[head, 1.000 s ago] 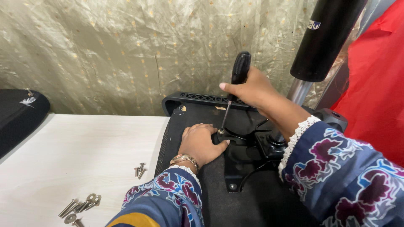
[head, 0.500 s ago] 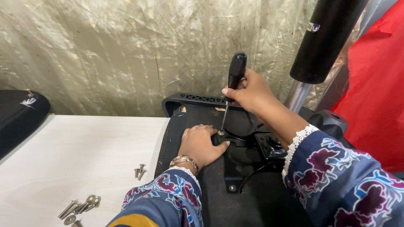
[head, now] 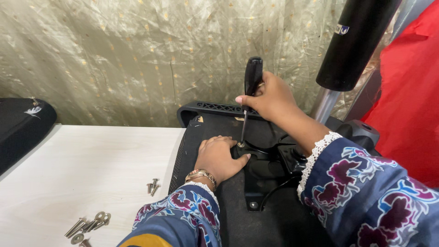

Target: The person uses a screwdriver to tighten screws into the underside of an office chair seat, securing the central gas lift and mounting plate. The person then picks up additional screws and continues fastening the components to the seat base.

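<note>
Gripping the black handle of a screwdriver (head: pixel 251 91), the right hand (head: pixel 270 98) is closed tightly around it, fingers wrapped and the thumb pointing toward the left. The screwdriver stands nearly upright, its thin shaft running down from the fist to a screw (head: pixel 240 144) on the black metal bracket (head: pixel 256 174). The tip sits on the screw head (whether it is seated in the slot cannot be told).

The left hand (head: pixel 219 158) lies flat and relaxed, palm down, on the bracket just left of the screw, fingers spread and holding nothing; its fingertips reach close to the screwdriver tip. A gold bracelet (head: pixel 201 174) circles the wrist.

The bracket is mounted on the underside of a black chair seat (head: pixel 274 224), which lies upside down on a white table (head: pixel 91 169). A second screw (head: pixel 250 205) shows at the near end of the bracket. Right of the bracket, a silver post rises into a black cylinder (head: pixel 354 43).

Left of the seat, on the table, lie two small loose screws (head: pixel 153 186) and, farther toward the near edge, a cluster of larger bolts and washers (head: pixel 89 225). A black cushion (head: pixel 20 130) rests at the far left of the table. A red cloth (head: pixel 409 91) hangs right of the cylinder.
</note>
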